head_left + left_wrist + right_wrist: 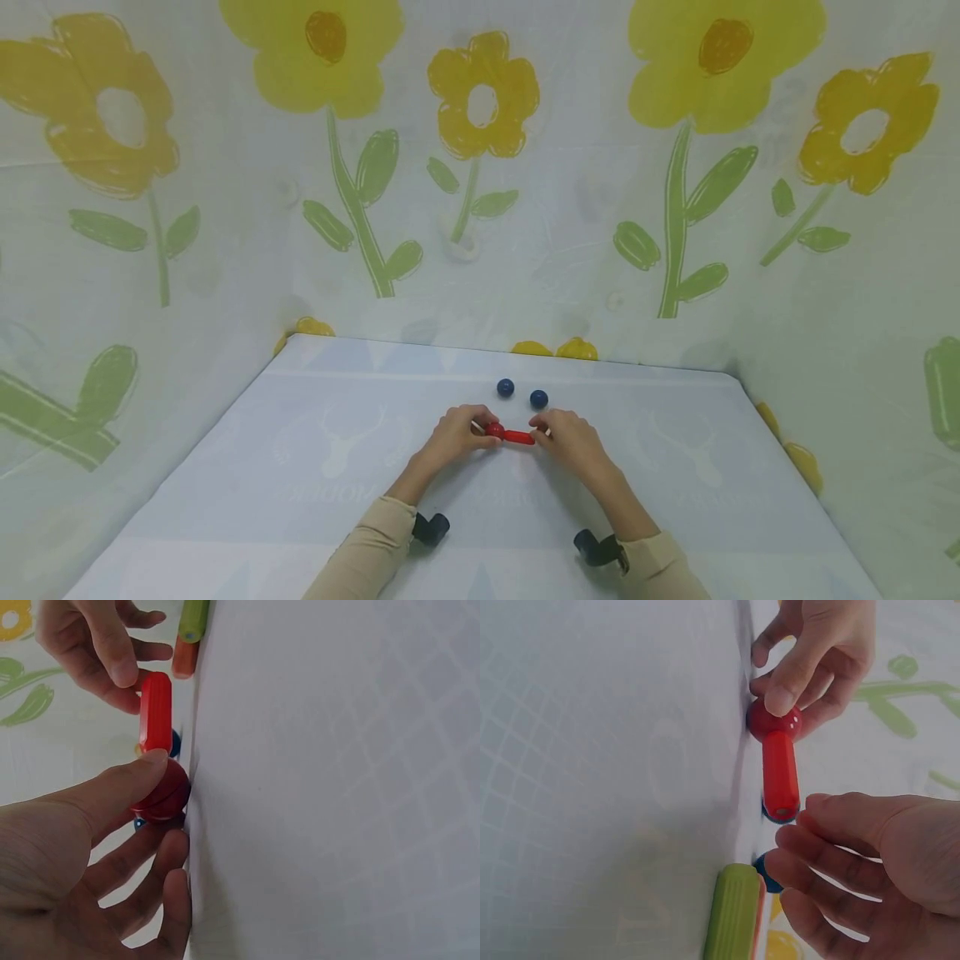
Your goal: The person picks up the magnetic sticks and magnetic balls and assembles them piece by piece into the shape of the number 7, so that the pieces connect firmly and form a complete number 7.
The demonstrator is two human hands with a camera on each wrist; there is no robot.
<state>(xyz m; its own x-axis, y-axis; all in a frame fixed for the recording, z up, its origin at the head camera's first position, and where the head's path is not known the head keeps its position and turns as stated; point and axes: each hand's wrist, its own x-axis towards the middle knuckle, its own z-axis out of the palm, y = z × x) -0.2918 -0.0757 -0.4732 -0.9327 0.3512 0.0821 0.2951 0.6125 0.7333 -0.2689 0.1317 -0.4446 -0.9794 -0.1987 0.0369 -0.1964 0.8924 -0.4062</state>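
My left hand (456, 433) pinches a glossy red ball (495, 430) between thumb and fingers, just above the white tabletop. A red ridged stick (519, 437) extends from the ball toward the right, its near end meeting the ball. In the right wrist view, a small hole shows in the stick's free end. My right hand (573, 442) is at that free end, thumb and index fingertips right beside it, the other fingers loosely bent. The right wrist view shows no part of the stick between those fingertips. Two dark blue balls (506, 387) lie beyond the hands.
A green ridged stick (732, 911) lies near the right hand, with an orange stick (185, 657) against it. The white table (225, 492) ends at a flower-printed curtain (555, 208) behind and at both sides. Dark camera mounts (431, 529) are on both wrists.
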